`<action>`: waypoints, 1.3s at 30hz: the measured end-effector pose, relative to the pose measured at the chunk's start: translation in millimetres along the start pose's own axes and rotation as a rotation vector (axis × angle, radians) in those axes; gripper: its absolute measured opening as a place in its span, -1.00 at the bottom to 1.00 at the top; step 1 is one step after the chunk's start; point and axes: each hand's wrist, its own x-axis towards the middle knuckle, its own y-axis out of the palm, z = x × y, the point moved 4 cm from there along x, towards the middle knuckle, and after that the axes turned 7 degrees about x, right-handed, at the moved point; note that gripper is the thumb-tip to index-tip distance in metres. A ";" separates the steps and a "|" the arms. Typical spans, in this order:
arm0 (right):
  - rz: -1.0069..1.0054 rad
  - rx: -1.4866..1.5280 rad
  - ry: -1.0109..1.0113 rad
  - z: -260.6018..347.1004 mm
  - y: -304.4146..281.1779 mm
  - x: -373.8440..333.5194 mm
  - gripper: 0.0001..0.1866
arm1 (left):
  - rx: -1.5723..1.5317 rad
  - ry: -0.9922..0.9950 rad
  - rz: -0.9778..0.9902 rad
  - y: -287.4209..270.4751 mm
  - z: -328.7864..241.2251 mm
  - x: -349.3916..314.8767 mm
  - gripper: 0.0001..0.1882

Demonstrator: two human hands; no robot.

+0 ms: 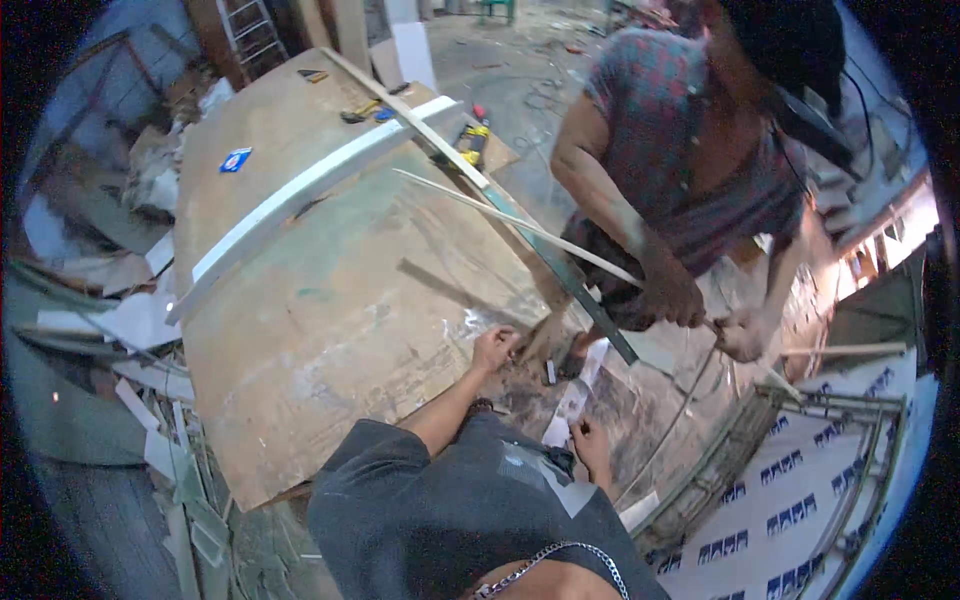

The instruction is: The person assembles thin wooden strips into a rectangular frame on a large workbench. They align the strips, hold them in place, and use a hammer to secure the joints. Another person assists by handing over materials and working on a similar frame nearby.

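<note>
My left hand is at the near right edge of a large worn tan board, its fingers curled together. My right hand is low beside my body, fingers closed, next to a white strip that slants down between my hands. Whatever either hand pinches is too small to make out. Across from me a co-worker grips a thin pale wooden strip, one end of which reaches over the board. Below it, a long straight batten runs along the board's right side.
A long white profile lies across the board. A blue packet and a yellow-and-black tool are farther off. Scrap pieces pile up at left, a ladder leans behind, and a framed printed white sheet is at lower right.
</note>
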 end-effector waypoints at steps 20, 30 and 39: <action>-0.088 -0.040 0.110 47.2 -1.8 -14.5 -0.67 | 0.223 0.231 0.241 22.1 -17.9 -34.0 -0.74; -0.338 0.109 0.342 -18.4 -17.3 -120.3 -0.70 | 0.506 0.416 0.796 103.3 -13.8 -115.5 -0.63; -0.213 0.331 0.298 -82.1 -81.8 -162.1 -0.72 | 0.582 0.329 0.918 202.7 5.4 -167.4 -0.54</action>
